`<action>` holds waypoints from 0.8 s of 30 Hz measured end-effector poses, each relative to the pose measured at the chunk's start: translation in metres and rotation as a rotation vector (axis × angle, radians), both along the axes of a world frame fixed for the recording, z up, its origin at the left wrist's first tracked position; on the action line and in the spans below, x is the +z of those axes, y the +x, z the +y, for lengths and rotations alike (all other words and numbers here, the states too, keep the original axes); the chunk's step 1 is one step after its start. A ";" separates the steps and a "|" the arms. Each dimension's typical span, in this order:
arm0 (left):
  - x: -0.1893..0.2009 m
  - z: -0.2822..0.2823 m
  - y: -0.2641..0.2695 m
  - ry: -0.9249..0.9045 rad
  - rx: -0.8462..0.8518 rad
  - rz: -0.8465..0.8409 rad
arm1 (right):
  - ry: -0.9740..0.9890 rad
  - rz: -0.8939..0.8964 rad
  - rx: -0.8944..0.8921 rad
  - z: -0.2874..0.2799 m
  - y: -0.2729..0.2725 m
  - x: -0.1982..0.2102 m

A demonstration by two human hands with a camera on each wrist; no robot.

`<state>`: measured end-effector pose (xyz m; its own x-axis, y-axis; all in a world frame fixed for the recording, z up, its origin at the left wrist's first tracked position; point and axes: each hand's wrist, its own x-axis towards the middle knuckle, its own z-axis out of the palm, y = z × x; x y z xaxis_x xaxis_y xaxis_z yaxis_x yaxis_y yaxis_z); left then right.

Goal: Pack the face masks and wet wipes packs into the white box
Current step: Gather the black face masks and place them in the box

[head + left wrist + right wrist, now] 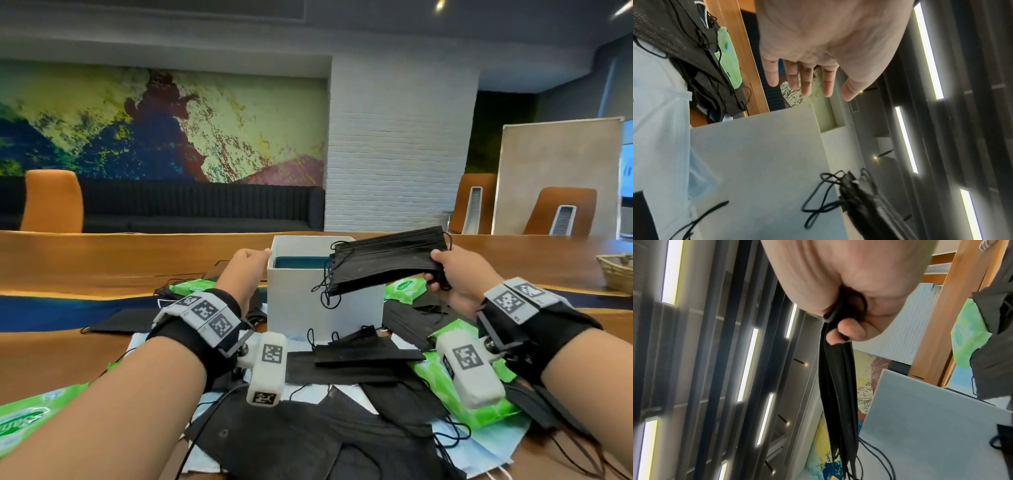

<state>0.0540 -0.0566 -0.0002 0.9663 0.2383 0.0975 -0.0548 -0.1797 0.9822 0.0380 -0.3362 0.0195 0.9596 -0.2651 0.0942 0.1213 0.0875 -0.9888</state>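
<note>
This looks like an office meeting room or lounge: a long wooden desk, orange high-backed chairs, a dark upholstered sofa under a large abstract mural, a white brick pillar, and linear ceiling lights.

— Where are we holding our left hand?
— At ten o'clock, fingers straight, spread.
— And our right hand?
— At two o'clock, we're pinching, fingers curled.
</note>
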 end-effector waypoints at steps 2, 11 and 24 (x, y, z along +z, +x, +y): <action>-0.002 0.001 0.008 -0.045 0.009 0.048 | 0.041 -0.006 -0.012 -0.002 0.001 0.011; -0.027 -0.007 0.071 -0.092 -0.079 0.194 | 0.066 -0.036 0.017 0.020 0.049 0.064; -0.036 -0.001 0.086 -0.151 -0.187 0.160 | -0.165 0.265 0.158 0.075 0.189 0.077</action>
<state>0.1397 -0.0574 -0.0359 0.9951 0.0543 -0.0832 0.0850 -0.0320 0.9959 0.2266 -0.2612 0.0961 0.9844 -0.1133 -0.1344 -0.1437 -0.0792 -0.9864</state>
